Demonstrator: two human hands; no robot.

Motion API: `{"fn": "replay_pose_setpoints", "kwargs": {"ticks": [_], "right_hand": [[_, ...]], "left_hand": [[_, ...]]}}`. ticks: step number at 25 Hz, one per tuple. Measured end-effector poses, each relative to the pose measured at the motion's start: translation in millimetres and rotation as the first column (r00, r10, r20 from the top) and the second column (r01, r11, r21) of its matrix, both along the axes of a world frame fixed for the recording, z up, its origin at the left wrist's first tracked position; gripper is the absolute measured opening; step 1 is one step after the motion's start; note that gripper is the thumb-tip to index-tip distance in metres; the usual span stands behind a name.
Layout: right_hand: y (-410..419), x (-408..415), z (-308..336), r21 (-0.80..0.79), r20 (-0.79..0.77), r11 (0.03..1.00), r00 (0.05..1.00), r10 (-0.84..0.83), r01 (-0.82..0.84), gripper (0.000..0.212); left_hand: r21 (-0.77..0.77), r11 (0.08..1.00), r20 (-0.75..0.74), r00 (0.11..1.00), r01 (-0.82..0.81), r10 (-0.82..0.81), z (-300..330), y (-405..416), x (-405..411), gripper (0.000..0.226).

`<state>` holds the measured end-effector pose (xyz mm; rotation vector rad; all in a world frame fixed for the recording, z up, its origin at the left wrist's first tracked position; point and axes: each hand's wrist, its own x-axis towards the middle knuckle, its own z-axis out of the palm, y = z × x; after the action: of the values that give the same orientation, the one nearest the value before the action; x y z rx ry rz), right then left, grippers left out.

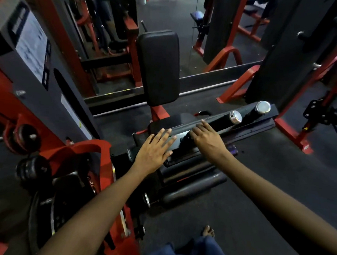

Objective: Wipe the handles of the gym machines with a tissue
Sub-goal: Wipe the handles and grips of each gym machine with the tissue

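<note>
Over a red-and-black gym machine (80, 152), both arms reach forward and down. Left hand (154, 149) is flat, fingers straight and spread, palm down above the black bar assembly (202, 129) beside the seat; contact not clear. Right hand (208, 138) lies on the same black bar, fingers bent over its far edge, knuckles up. Whether it grips the bar or something under the palm: cannot tell. Tissue: not visible in either hand, may be hidden under the right palm.

Two black handles with chrome end caps (235, 116) and (263, 107) stick out at the bar's right end, beyond the right hand, untouched. Black back pad (159, 66) stands upright behind the bar on a red post. Grey weight-stack cover with a white label (32, 46) is at left. Mirror (188, 31) along the far wall reflects more red frames. Dark rubber floor (248, 190); bare toes (208, 231) and blue jeans (186, 253) at bottom edge.
</note>
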<state>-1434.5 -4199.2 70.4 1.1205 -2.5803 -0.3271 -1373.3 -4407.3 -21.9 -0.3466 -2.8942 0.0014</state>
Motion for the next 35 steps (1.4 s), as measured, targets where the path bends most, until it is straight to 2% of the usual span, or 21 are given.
{"fn": "replay_pose_setpoints", "kwargs": {"ticks": [1,3,5,6,8,10,11,14,15,17,19,20,21,24,25,26,29,30,32,34,35], "right_hand": [[6,-3,6,-0.013,-0.001,1.000,1.000,-0.008,0.008,0.034],[22,-1,17,-0.135,-0.035,0.979,0.987,-0.158,0.152,0.045],[25,5,14,-0.191,-0.060,0.952,0.965,-0.256,0.241,0.044],[17,7,8,-0.133,-0.034,0.968,0.976,-0.217,0.211,0.039],[-4,8,-9,0.061,0.043,0.998,0.999,-0.025,0.023,0.029],[-4,2,-7,0.127,0.042,0.991,0.998,0.035,-0.041,0.025],[5,1,3,0.092,0.008,0.995,1.000,-0.029,0.028,0.029],[32,6,20,-0.173,-0.158,0.953,0.949,-0.274,0.247,0.044],[28,9,21,-0.144,-0.158,0.948,0.939,-0.306,0.284,0.040],[2,10,10,0.034,-0.006,0.961,0.962,-0.273,0.273,0.041],[-26,7,5,0.233,0.150,0.963,0.973,-0.176,0.138,0.035],[-31,2,9,0.235,0.164,0.968,0.978,-0.130,0.089,0.034],[-29,-2,21,0.260,0.166,0.958,0.973,-0.163,0.116,0.035],[-12,-13,41,0.167,-0.107,0.889,0.904,-0.413,0.426,0.031],[-12,-15,45,0.154,-0.139,0.864,0.876,-0.461,0.479,0.033],[-16,-14,43,0.193,-0.118,0.853,0.875,-0.470,0.484,0.034],[-33,-7,30,0.263,0.176,0.928,0.933,-0.315,0.264,0.034],[-31,-7,31,0.270,0.206,0.937,0.938,-0.280,0.220,0.033],[-15,-12,42,0.205,0.113,0.938,0.945,-0.308,0.281,0.030],[8,-13,45,-0.034,-0.068,0.913,0.910,-0.408,0.407,0.025],[17,-7,39,-0.113,-0.150,0.905,0.894,-0.423,0.409,0.025]], "left_hand": [[-0.006,1.000,-0.014,1.000,-0.006,0.006,0,0,-1,0.055],[-0.007,1.000,-0.012,1.000,-0.029,0.028,2,0,-5,0.055],[-0.020,0.999,-0.009,0.999,-0.042,0.042,3,0,-7,0.055],[-0.024,0.999,-0.015,0.999,-0.046,0.045,2,1,-6,0.056],[-0.020,0.999,-0.024,0.999,-0.043,0.042,1,1,-4,0.056],[-0.015,0.999,-0.036,0.999,-0.042,0.041,-1,1,0,0.056],[-0.019,0.999,-0.043,0.998,-0.043,0.042,-1,1,1,0.056],[-0.042,0.998,-0.055,0.997,-0.052,0.050,-1,0,-2,0.056],[-0.044,0.997,-0.055,0.997,-0.058,0.056,-1,0,-2,0.056],[-0.040,0.997,-0.046,0.997,-0.062,0.060,-1,2,-3,0.056],[-0.026,0.998,-0.043,0.997,-0.064,0.063,-1,2,-2,0.056],[-0.017,0.998,-0.045,0.997,-0.065,0.064,0,1,-2,0.056],[-0.012,0.998,-0.050,0.997,-0.064,0.063,1,1,-3,0.056],[-0.011,0.998,-0.047,0.997,-0.058,0.057,4,1,-7,0.055],[-0.006,0.998,-0.041,0.998,-0.057,0.057,4,0,-8,0.055],[0.000,0.998,-0.030,0.998,-0.057,0.057,4,0,-8,0.055],[0.012,0.999,-0.012,0.999,-0.053,0.053,1,1,-3,0.055],[0.017,0.999,-0.015,0.999,-0.051,0.052,0,1,-1,0.055],[0.015,0.998,-0.008,0.998,-0.055,0.055,1,0,0,0.056],[0.010,0.998,0.012,0.998,-0.060,0.060,2,1,-1,0.056],[0.007,0.998,0.019,0.998,-0.060,0.060,2,1,-1,0.056]]}}
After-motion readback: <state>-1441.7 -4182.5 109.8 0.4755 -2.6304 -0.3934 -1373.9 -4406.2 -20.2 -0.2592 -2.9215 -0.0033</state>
